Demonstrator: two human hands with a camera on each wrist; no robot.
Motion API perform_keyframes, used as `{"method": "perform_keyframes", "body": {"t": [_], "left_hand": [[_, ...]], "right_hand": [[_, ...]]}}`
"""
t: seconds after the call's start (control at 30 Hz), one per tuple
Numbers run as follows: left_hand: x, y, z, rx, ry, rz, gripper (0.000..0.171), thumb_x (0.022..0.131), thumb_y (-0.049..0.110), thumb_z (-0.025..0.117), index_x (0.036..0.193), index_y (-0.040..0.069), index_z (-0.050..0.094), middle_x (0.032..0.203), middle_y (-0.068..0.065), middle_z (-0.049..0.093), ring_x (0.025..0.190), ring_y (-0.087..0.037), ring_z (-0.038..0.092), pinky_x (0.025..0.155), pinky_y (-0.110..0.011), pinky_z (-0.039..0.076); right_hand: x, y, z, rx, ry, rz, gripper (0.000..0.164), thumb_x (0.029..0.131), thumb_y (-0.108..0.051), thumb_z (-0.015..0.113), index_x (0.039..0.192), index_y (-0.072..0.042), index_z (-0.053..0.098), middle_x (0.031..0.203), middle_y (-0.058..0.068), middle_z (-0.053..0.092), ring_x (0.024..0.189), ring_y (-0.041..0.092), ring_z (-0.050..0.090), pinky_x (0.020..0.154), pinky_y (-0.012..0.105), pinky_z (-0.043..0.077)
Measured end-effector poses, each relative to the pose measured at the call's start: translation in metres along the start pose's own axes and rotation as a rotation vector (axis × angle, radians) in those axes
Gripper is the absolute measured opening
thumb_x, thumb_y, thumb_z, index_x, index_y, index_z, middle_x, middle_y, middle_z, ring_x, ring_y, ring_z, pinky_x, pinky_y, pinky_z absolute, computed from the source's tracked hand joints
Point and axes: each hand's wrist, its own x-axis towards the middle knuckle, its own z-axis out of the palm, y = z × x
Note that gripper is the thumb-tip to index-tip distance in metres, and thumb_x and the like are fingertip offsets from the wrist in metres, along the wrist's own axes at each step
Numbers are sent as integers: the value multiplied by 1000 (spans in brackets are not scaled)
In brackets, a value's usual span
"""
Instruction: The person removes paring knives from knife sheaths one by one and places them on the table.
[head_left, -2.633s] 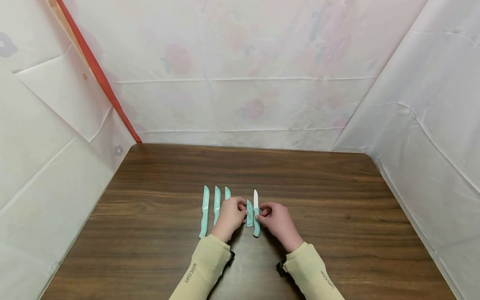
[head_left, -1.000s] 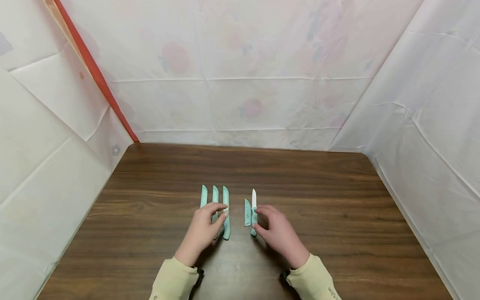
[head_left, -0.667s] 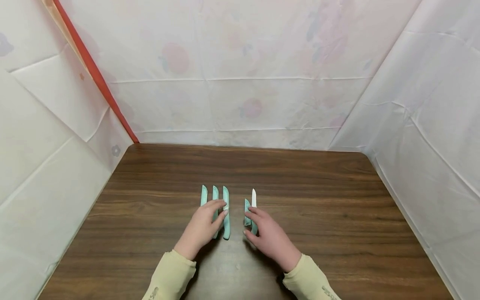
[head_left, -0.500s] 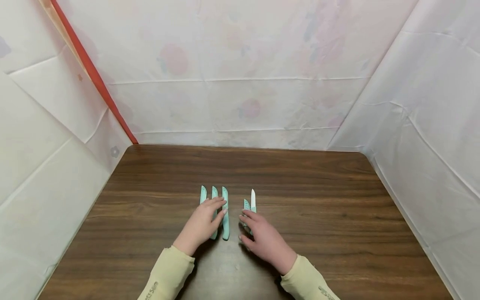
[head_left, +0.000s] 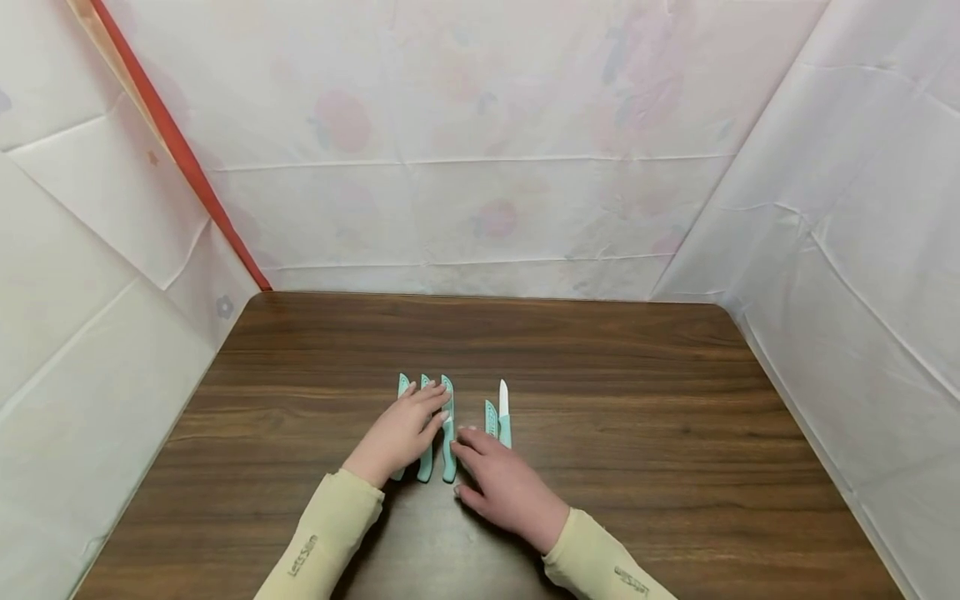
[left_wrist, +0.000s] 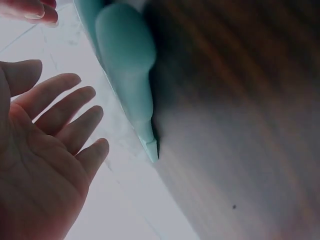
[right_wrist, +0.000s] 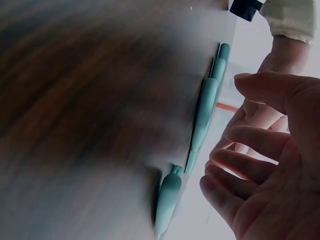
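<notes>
Three mint-green knives in sheaths lie side by side on the table: a left one (head_left: 403,383), a middle one (head_left: 425,468) and a right one (head_left: 448,454). Over them is my left hand (head_left: 393,433), its spread fingers partly hiding them. My right hand (head_left: 506,487) hovers palm down just right of the right knife's handle. Beyond its knuckles lie a loose mint-green sheath (head_left: 491,417) and an unsheathed knife with a white blade (head_left: 503,398); the hand hides their lower ends. Both wrist views show relaxed, empty fingers above the handles.
The dark wood-grain table (head_left: 637,400) spreads to both sides. Behind it and at its sides hang pale printed curtains (head_left: 480,125), with a red strip (head_left: 180,150) at the left corner.
My left hand has gone from beside the loose sheath to over the three sheathed knives. My right hand has left the unsheathed knife and moved left. The loose sheath and knife lie as before.
</notes>
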Motion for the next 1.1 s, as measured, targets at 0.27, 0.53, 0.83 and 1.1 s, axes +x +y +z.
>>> {"method": "perform_keyframes", "body": {"t": [0.27, 0.53, 0.83, 1.1], "left_hand": [[7, -2, -9, 67, -64, 37, 36, 89, 18, 53, 123, 3, 53, 129, -13, 45, 123, -26, 36, 103, -44, 19], [16, -4, -8, 138, -182, 34, 36, 91, 15, 49, 125, 3, 50, 132, -14, 41, 125, -26, 33, 104, -44, 16], [16, -3, -8, 194, -214, 38, 37, 91, 16, 50, 126, 6, 49, 133, -13, 41, 125, -25, 32, 104, -45, 15], [19, -2, -6, 254, -238, 65, 38, 91, 17, 49, 128, 7, 47, 134, -11, 39, 126, -26, 30, 104, -48, 15]], "right_hand": [[7, -2, 2, -32, -26, -19, 54, 81, -30, 62, 126, -6, 48, 133, 12, 39, 123, 25, 36, 97, 35, 33], [13, -1, 6, -60, -94, -25, 55, 81, -36, 61, 126, -6, 49, 135, 12, 37, 124, 24, 34, 97, 35, 33], [15, -1, 8, -76, -111, -36, 55, 81, -36, 61, 126, -7, 49, 135, 12, 37, 124, 23, 34, 97, 34, 33], [15, -2, 9, -88, -127, -40, 55, 81, -36, 62, 126, -7, 48, 135, 10, 37, 124, 24, 33, 97, 34, 33]]}}
